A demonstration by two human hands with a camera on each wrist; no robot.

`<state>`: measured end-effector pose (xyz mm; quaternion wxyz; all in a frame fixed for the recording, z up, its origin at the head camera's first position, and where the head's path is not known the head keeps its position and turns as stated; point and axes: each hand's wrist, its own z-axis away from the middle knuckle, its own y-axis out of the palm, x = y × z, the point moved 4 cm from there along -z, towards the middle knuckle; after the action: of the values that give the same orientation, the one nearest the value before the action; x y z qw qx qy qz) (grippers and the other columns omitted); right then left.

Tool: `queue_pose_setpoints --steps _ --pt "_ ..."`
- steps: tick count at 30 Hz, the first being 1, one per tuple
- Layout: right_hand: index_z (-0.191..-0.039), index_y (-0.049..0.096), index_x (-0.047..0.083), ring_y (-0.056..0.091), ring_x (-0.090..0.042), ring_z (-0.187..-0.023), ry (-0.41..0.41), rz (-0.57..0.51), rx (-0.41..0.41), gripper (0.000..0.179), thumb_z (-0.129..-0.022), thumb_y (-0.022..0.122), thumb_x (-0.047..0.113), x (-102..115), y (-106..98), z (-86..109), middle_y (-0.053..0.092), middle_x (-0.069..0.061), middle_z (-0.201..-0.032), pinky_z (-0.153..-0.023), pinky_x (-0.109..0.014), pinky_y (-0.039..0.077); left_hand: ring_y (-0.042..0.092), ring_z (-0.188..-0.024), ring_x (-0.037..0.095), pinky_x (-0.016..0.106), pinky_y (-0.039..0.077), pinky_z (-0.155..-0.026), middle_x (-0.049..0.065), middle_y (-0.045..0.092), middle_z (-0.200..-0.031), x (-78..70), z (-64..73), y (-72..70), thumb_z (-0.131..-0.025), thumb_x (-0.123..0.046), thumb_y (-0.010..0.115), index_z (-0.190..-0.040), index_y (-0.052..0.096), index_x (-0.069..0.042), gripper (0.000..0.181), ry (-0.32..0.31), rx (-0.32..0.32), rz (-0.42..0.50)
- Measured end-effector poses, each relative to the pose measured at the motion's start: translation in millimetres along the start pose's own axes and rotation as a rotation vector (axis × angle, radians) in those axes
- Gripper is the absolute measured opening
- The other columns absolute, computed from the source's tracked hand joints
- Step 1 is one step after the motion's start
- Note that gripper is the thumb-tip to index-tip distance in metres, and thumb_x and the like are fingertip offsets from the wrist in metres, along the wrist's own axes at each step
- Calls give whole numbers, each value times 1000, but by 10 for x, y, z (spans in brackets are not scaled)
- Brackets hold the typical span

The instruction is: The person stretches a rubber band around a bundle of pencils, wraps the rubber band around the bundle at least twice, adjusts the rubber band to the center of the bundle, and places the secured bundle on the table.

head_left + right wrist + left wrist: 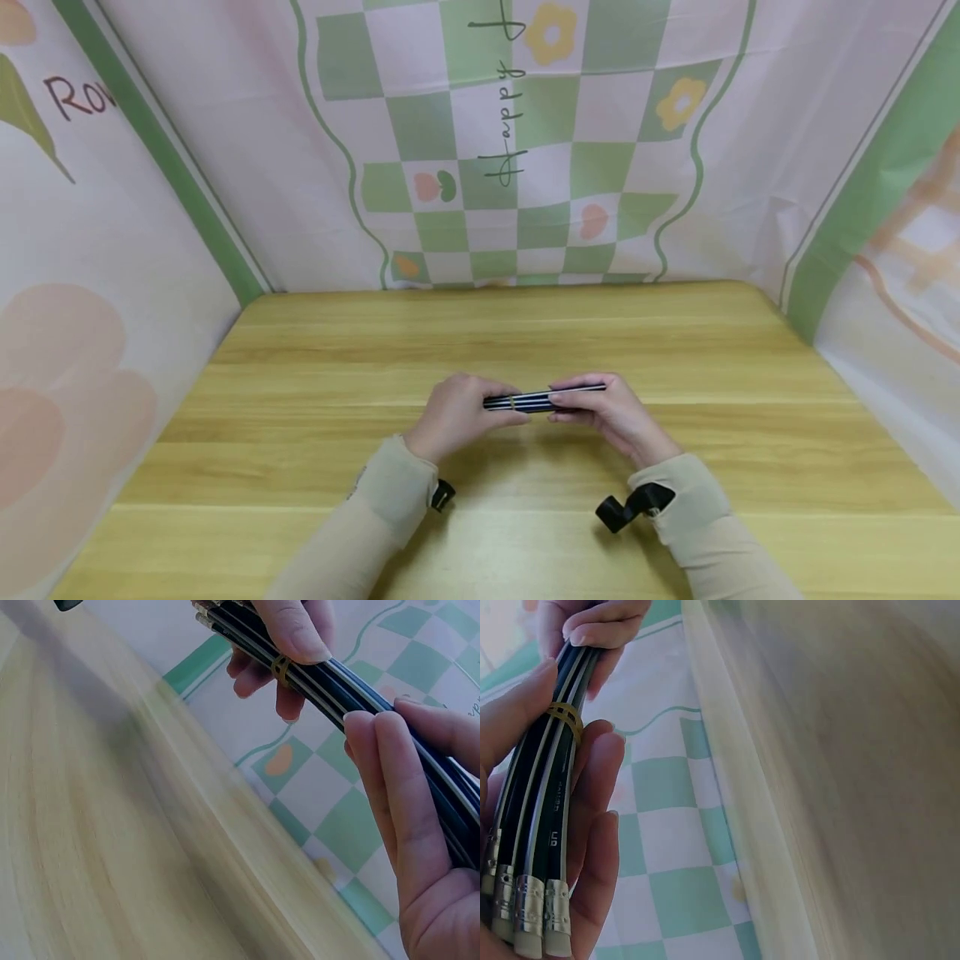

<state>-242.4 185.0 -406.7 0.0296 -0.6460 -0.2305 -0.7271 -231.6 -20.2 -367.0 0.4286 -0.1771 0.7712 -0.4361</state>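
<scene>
Between my two hands is a bundle of dark striped pencils, held above the table. My left hand grips the eraser end, thumb on one side and fingers on the other. White erasers in silver ferrules show in the left wrist view. A yellowish rubber band circles the bundle close to the left thumb. My right hand holds the other part of the pencils, fingers and thumb around them; their far tips are hidden in that hand.
The wood-grain table lies below both hands. Behind it hangs a green-and-white checked cloth, with printed cloth at both sides too. A black camera mount sits on the right wrist, another on the left.
</scene>
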Motion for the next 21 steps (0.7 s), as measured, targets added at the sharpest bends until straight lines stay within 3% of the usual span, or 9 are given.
queue_pose_setpoints --steps 10,17,21 --pt "-93 78 5 75 -22 -77 3 1 -13 20 -89 64 -9 4 -43 3 74 -12 -94 -75 -28 60 68 -79 12 24 51 -70 1 77 -102 48 25 -7 -83 -41 79 -116 74 -12 44 -54 9 35" --pt "-91 78 8 75 -22 -76 -6 4 -12 21 -89 64 -8 -4 -33 4 75 -12 -93 -74 -27 60 62 -70 5 20 48 -64 0 77 -94 -47 -12 -10 -87 -38 75 -107 77 -13 32 8 1 -40" --pt "-92 78 8 75 -21 -76 -10 2 -7 21 -89 64 -9 -12 -12 -2 75 -12 -94 -74 -27 60 64 -71 5 19 47 -62 -3 77 -95 -72 -27 14 -87 -39 75 -107 78 -15 32 11 -10 -75"
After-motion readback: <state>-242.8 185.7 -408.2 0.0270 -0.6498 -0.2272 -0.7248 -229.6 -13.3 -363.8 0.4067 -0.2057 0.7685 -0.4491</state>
